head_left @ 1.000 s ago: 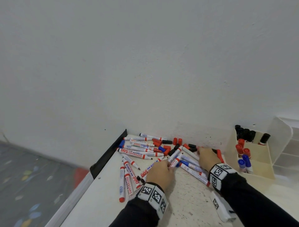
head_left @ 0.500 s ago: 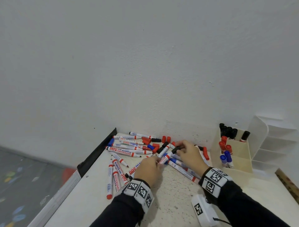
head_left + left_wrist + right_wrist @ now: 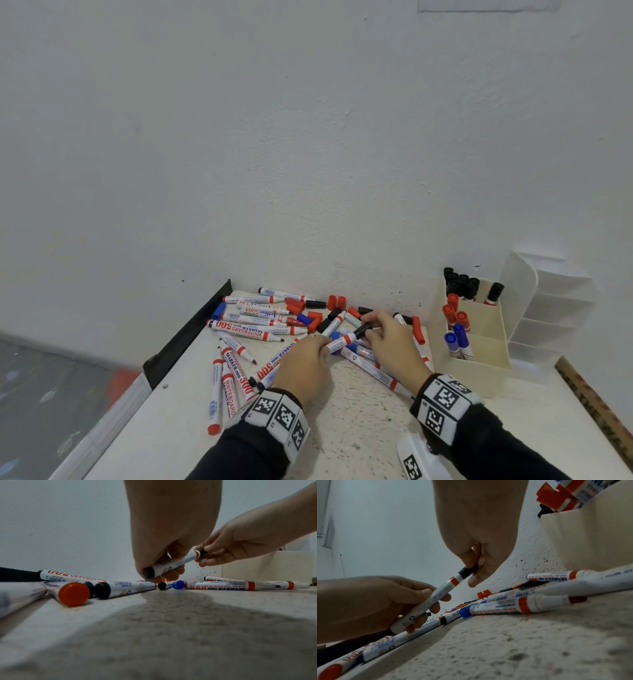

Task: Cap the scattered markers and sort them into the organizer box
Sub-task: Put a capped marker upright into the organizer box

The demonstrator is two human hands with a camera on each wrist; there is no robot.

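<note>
Head view: high above the near edge of the table, facing forward and down toward the back edge at the wall; wall fills the upper frame. Takes in both hands and the organizer box at the back right corner.

Left wrist view: almost on the table surface, very near, looking along the left hand toward the wall.

Right wrist view: equally low and close, facing the wall and leftward, box wall at upper right.

Shared by all three: the marker held between both hands, and the scattered markers along the back edge.
</note>
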